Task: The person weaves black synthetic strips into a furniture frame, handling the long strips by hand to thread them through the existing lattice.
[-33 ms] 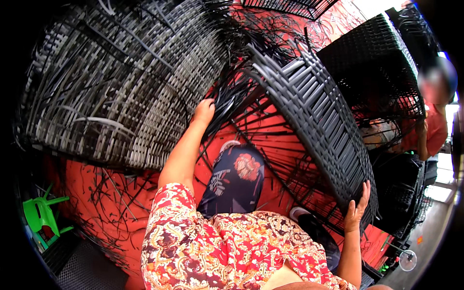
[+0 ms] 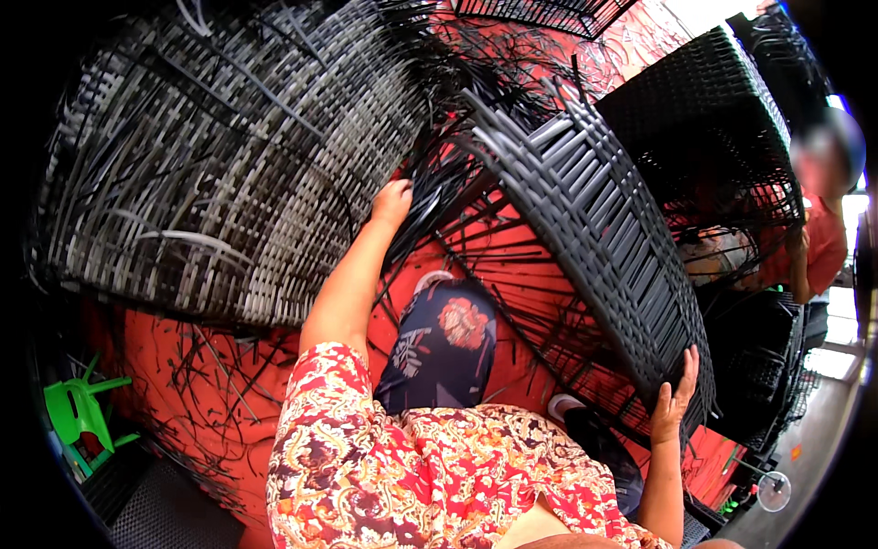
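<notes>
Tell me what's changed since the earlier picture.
The left hand has edged slightly up and right in the view, beside the loose black strips; whether it grips any is unclear. The right hand stays on the black panel; the grey panel looks unchanged.

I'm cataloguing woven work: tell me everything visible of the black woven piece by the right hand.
The black woven piece looks like synthetic wicker: flat, glossy strips interlaced into a long band, with parallel strips along its middle. It slants from upper centre to lower right above the red floor. Loose ends jut from its top; thin dark strands show on its left. The right hand touches its lower end.
</notes>
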A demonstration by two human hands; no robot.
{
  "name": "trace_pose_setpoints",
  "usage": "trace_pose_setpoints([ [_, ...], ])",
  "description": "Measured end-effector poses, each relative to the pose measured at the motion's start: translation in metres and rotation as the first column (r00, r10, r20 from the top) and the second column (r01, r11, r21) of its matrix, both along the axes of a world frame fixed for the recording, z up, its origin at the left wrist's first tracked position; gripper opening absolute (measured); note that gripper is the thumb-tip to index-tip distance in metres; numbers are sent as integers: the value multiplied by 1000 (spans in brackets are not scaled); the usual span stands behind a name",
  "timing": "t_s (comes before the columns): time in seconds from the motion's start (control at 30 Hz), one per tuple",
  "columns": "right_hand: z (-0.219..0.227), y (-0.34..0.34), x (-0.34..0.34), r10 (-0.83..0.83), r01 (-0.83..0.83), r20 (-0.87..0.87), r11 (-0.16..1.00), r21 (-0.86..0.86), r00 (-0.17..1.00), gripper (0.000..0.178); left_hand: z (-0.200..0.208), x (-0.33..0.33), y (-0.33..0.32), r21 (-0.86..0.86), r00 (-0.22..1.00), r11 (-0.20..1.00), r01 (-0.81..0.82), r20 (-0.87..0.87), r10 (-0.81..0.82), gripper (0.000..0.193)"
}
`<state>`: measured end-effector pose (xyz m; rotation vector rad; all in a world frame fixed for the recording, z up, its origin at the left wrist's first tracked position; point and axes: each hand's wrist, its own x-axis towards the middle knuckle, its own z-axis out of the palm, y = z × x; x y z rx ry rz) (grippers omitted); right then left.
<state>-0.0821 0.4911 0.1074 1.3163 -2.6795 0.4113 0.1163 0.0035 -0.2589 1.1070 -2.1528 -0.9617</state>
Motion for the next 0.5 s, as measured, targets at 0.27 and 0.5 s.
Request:
trace_pose_setpoints([
  [0.27, 1, -2, -4, -74, 68, 38, 986, 155, 997, 63, 22, -121, -53, 379, 849, 767, 518, -112, -517, 29],
  [0.5, 8, -14, -3, -164, 133, 121, 963, 235, 979, 69, 3, -180, -97, 71, 908, 949, 308, 275, -316, 35],
])
